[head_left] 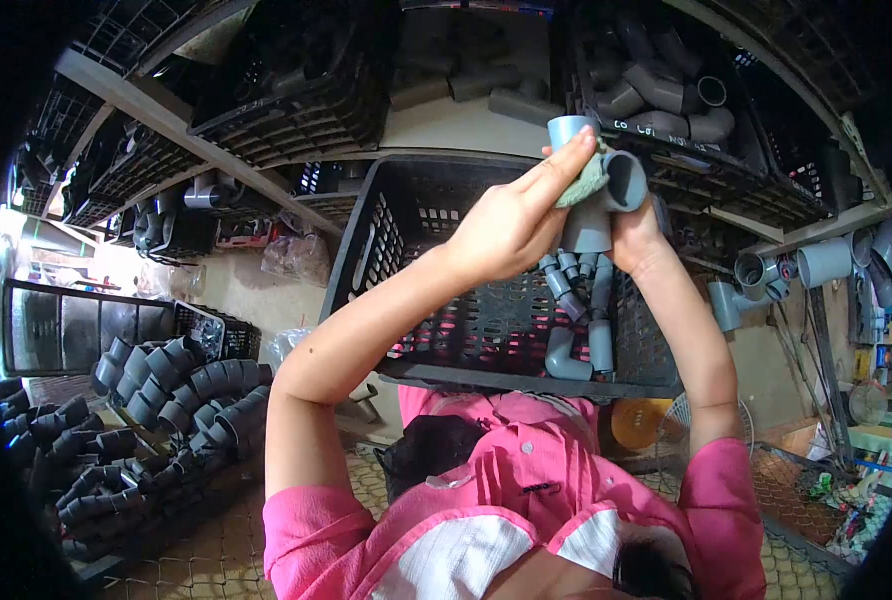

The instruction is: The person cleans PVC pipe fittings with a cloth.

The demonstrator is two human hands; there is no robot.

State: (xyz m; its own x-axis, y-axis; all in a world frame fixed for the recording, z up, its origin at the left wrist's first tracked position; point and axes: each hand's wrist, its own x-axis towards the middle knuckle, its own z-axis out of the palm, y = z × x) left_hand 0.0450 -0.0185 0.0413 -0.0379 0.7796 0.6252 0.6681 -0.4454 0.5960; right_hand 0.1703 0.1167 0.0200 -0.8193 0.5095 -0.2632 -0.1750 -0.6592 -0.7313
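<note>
Two-handed hold on a pipe fitting, seen from the head camera. The grip of the left hand [511,228] is closed, its fingers fairly straight and laid together, pinching a pale green, crumpled cloth [584,182] against a grey, tubular plastic tee fitting [588,226]. The grip of the right hand [640,240] is closed around the lower right side of the same fitting; its fingertips are largely hidden. The tee fitting is raised above the far right part of the crate described below, with one open end directed away from the person and another, showing its dark bore, at the right.

Beneath the hands lies a black, rectangular, perforated plastic crate [514,381]. In its right half are several small, grey, cylindrical fittings [566,292] and, near the front rim, a grey, bent plastic elbow [564,358] just beside a short, grey, straight piece [601,346].

Beyond the crate, black latticed baskets on shelves hold further grey fittings; the basket at the upper right [656,142] bears white handwritten marks. To the left, a large heap of dark grey fittings [181,390] lies near a black panelled container [91,330]. To the right of the right arm is another grey tee [731,305]. The person's pink and white garment [526,450] occupies the lower foreground.
</note>
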